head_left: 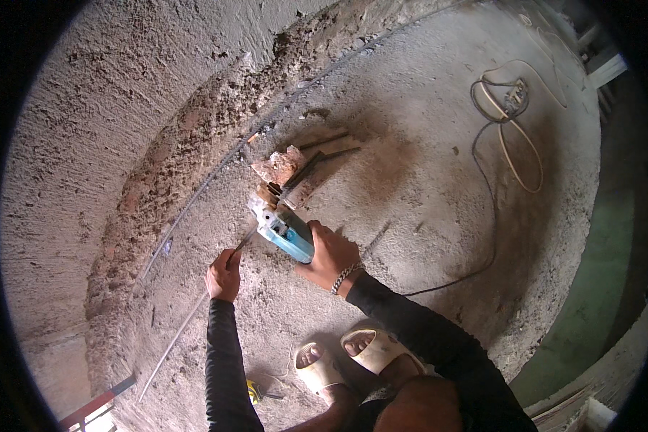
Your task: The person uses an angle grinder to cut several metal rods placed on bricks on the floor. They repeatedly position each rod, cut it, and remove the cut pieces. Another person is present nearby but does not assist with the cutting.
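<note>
My right hand (330, 253), with a chain bracelet at the wrist, is closed around the blue body of an angle grinder (292, 241). The grinder's head points away from me, up against some short dark metal bars (306, 171) and a broken reddish brick (279, 166). Its disc is hard to make out. My left hand (224, 276) grips a thin metal rod (174, 344), which slants from the lower left up toward the grinder's head. The rod's far end, by the grinder, is not clearly visible.
A dark cable (495, 223) curves over the rough concrete floor to a socket block (515, 96) with coiled cords. Another long bar (194, 199) lies along the wall's foot. A yellow tape measure (253, 392) sits near my sandals (319, 371). Beyond the right floor edge is a greenish surface (590, 302).
</note>
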`<state>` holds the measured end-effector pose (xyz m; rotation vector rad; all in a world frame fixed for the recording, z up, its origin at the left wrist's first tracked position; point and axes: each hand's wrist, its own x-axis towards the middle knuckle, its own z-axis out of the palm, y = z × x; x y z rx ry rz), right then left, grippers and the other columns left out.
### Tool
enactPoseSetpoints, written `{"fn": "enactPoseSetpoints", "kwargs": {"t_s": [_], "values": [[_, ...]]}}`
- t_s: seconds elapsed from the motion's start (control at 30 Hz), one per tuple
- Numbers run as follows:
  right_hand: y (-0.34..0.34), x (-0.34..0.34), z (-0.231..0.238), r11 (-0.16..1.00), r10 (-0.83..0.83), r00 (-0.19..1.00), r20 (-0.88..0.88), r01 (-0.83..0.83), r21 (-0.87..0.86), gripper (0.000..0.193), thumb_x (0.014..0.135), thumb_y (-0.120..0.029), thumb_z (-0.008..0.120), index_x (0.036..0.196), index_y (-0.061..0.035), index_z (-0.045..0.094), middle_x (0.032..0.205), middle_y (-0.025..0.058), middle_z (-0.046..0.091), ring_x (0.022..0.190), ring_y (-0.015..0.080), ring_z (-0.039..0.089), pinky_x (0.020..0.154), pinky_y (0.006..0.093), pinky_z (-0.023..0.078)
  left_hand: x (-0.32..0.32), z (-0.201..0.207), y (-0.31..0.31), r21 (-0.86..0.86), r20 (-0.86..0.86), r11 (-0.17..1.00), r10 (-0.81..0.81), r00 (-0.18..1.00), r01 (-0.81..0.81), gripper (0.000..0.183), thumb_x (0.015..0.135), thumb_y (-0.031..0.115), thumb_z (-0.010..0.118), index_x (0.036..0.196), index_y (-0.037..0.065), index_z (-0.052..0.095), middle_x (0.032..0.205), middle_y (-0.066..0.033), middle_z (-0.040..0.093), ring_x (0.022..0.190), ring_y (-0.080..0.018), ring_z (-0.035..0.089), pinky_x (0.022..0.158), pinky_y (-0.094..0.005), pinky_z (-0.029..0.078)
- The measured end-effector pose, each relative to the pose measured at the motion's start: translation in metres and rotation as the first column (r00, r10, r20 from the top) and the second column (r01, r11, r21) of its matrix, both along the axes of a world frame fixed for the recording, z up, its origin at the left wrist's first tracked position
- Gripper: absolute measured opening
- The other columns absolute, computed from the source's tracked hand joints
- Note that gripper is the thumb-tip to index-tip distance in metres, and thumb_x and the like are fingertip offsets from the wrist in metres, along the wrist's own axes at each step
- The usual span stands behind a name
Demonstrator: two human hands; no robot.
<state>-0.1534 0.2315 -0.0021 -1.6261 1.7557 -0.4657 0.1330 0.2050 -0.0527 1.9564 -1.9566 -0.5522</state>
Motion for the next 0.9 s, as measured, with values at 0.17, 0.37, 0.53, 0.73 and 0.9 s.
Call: {"fn": "enactPoseSetpoints", "kwargs": {"t_s": [0.17,0.37,0.53,0.73,0.9], "values": [[0.000,-0.001,-0.001,1.000,0.001,1.000,0.002,-0.001,-0.028,0.073,0.067,-0.035,0.082,0.125,-0.0054,0.049,0.107,0.0184,0.067,0.088,0.0385,0.069,0.071,0.0516,0.056,0.000,-0.001,0.000,-0.041,0.002,0.999,-0.021,1.000,0.021,0.028,0.097,0.038,0.062,0.099,0.011,0.069,0.077,-0.0123,0.068,0.071,-0.0311,0.068,0.063,-0.0406,0.050],[0.000,-0.001,-0.002,0.999,0.001,1.000,0.000,-0.001,-0.045,0.065,0.069,-0.035,0.080,0.117,-0.0070,0.047,0.099,0.0182,0.067,0.084,0.0382,0.070,0.070,0.0511,0.056,0.002,-0.006,0.000,-0.045,0.014,0.999,-0.010,1.000,0.011,0.028,0.097,0.036,0.063,0.098,0.009,0.069,0.074,-0.0133,0.066,0.068,-0.0300,0.067,0.062,-0.0402,0.049],[0.000,0.000,-0.003,1.000,-0.005,1.000,-0.013,0.005,-0.028,0.064,0.069,-0.036,0.080,0.117,-0.0068,0.049,0.098,0.0186,0.068,0.086,0.0384,0.069,0.071,0.0511,0.056,0.005,-0.011,0.001,-0.035,-0.026,0.999,-0.004,1.000,0.003,0.024,0.096,0.035,0.064,0.097,0.011,0.068,0.077,-0.0121,0.068,0.071,-0.0335,0.068,0.063,-0.0431,0.050],[0.010,-0.008,0.012,0.997,-0.052,0.996,0.077,0.056,-0.046,0.074,0.066,-0.036,0.086,0.123,-0.0074,0.048,0.097,0.0203,0.069,0.087,0.0428,0.068,0.072,0.0516,0.055,0.002,0.003,-0.002,-0.032,-0.059,0.999,-0.013,0.998,0.011,0.025,0.095,0.034,0.066,0.095,0.010,0.071,0.081,-0.0142,0.070,0.076,-0.0342,0.070,0.066,-0.0412,0.052],[0.042,-0.057,0.038,0.983,-0.067,0.964,0.259,0.109,-0.149,0.072,0.067,-0.034,0.085,0.123,-0.0054,0.050,0.096,0.0210,0.068,0.088,0.0422,0.068,0.076,0.0507,0.054,0.013,0.029,-0.002,-0.106,-0.060,0.993,-0.051,0.997,0.045,0.024,0.095,0.032,0.067,0.095,0.008,0.070,0.080,-0.0148,0.069,0.074,-0.0345,0.069,0.063,-0.0411,0.051]]}}
